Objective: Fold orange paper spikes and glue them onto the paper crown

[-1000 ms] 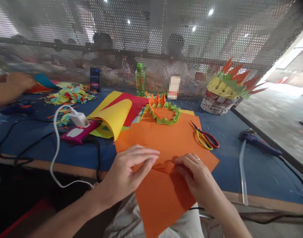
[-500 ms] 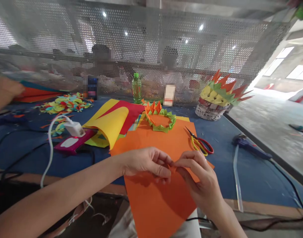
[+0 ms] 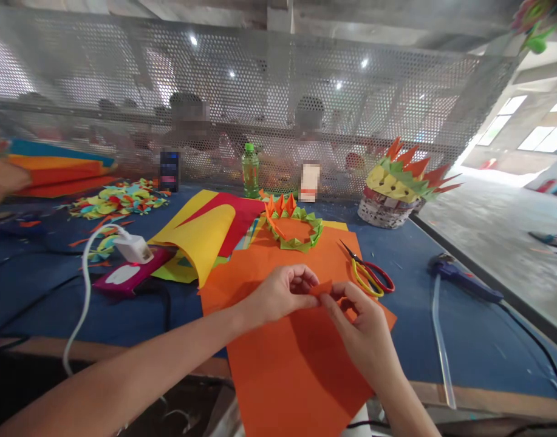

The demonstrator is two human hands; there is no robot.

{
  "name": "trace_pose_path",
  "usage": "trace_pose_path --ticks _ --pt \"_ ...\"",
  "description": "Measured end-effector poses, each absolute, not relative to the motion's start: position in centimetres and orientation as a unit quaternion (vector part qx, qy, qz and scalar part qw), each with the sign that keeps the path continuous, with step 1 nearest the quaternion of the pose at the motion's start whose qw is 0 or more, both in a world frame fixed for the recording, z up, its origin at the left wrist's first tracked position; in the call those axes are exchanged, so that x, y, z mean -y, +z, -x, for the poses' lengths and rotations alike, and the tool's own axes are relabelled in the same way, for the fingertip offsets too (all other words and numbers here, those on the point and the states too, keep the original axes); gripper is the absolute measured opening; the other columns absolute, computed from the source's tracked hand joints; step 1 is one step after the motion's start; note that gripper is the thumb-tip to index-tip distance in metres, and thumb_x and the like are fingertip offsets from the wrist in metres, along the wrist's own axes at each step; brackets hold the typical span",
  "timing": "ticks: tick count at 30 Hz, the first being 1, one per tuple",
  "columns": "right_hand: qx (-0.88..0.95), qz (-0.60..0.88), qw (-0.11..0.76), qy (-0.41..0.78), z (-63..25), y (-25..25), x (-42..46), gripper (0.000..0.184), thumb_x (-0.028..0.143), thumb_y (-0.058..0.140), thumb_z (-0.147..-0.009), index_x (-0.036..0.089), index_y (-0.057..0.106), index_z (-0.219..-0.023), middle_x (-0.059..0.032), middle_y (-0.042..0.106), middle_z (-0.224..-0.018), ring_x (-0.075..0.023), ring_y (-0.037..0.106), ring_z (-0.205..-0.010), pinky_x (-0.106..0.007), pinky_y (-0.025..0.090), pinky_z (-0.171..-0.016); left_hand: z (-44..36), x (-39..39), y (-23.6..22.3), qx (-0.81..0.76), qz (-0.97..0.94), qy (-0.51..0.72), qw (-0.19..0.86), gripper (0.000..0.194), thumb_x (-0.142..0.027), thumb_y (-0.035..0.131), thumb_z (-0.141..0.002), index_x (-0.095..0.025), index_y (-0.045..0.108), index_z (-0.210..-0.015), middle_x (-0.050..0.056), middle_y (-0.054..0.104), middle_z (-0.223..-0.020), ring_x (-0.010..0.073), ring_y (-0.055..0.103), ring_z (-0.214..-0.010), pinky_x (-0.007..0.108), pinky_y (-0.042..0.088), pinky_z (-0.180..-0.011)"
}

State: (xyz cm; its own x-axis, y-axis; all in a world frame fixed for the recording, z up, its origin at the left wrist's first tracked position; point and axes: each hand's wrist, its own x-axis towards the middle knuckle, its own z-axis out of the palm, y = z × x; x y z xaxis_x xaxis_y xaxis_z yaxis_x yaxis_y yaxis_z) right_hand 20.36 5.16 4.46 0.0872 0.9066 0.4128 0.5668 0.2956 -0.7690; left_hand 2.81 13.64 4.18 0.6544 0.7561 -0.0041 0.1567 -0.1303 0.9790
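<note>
Between my fingertips is a small folded piece of orange paper [image 3: 321,288]. My left hand [image 3: 287,292] pinches it from one side with thumb and fingers. From the other side my right hand [image 3: 355,308] grips it, also in a pinch. Both hands hover over large orange paper sheets [image 3: 296,376] that hang past the table's front edge. Just beyond lies a ring of folded green and orange paper pieces [image 3: 300,244]. Scissors with yellow and red handles [image 3: 373,276] rest on the sheets, close to my right hand.
A glue gun [image 3: 464,278] with a clear stick lies right. A paper basket [image 3: 382,209] and green bottle [image 3: 249,173] stand behind. Left are yellow paper [image 3: 200,237], a plugged power bank [image 3: 130,273], a paper-piece heap [image 3: 118,200] and another person's hand [image 3: 7,176].
My hands have turned the small orange paper up so more of it shows, and my left fingers have closed onto it. At far left, the other person's hand has shifted left.
</note>
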Motion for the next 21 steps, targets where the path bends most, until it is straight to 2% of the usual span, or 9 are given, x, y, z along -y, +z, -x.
trace_pose_path --ticks 4,8,12,17,21 --pt "0.640 0.574 0.478 0.179 -20.5 4.7 -5.1 0.021 0.041 0.060 -0.094 0.022 0.064 -0.085 0.0022 0.064 -0.078 -0.0114 0.054 -0.067 -0.024 0.043 -0.063 -2.6 -13.5 4.6 -0.306 -0.718 0.224 0.583 0.033 -0.038 0.065 -0.098 -0.016 0.062 -0.123 0.009 0.066 -0.121 0.0222 0.068 -0.104 0.044 0.059 -0.089" --pt "0.630 0.581 0.486 0.170 -20.6 5.2 -5.3 0.021 0.041 0.060 -0.094 0.022 0.063 -0.084 0.0025 0.063 -0.078 -0.0109 0.052 -0.067 -0.024 0.042 -0.064 -2.0 -13.5 5.4 -0.302 -0.727 0.182 0.589 0.031 -0.040 0.063 -0.099 -0.015 0.065 -0.117 0.007 0.069 -0.113 0.0196 0.069 -0.095 0.040 0.060 -0.084" --pt "0.636 0.579 0.482 0.169 -20.2 5.7 -5.7 0.023 0.044 0.062 -0.092 0.022 0.065 -0.086 0.0018 0.064 -0.080 -0.0118 0.053 -0.069 -0.025 0.042 -0.065 -1.6 -13.2 5.7 -0.309 -0.732 0.189 0.577 0.030 -0.041 0.063 -0.100 -0.015 0.065 -0.114 0.006 0.069 -0.108 0.0183 0.069 -0.091 0.038 0.060 -0.082" --pt "0.648 0.578 0.462 0.180 -19.7 5.8 -6.0 0.033 0.046 0.060 -0.094 0.022 0.056 -0.071 0.0038 0.056 -0.065 -0.0108 0.046 -0.061 -0.025 0.037 -0.057 -1.5 -13.1 5.3 -0.295 -0.739 0.206 0.569 0.030 -0.041 0.063 -0.100 -0.015 0.066 -0.112 0.006 0.069 -0.106 0.0182 0.069 -0.091 0.039 0.059 -0.083" --pt "0.654 0.577 0.456 0.179 -19.7 5.7 -6.1 0.035 0.044 0.060 -0.094 0.022 0.053 -0.068 0.0045 0.053 -0.063 -0.0103 0.044 -0.059 -0.025 0.036 -0.057 -1.3 -13.1 5.1 -0.280 -0.745 0.194 0.574 0.029 -0.041 0.063 -0.100 -0.015 0.066 -0.112 0.006 0.070 -0.106 0.0184 0.069 -0.092 0.039 0.059 -0.084"
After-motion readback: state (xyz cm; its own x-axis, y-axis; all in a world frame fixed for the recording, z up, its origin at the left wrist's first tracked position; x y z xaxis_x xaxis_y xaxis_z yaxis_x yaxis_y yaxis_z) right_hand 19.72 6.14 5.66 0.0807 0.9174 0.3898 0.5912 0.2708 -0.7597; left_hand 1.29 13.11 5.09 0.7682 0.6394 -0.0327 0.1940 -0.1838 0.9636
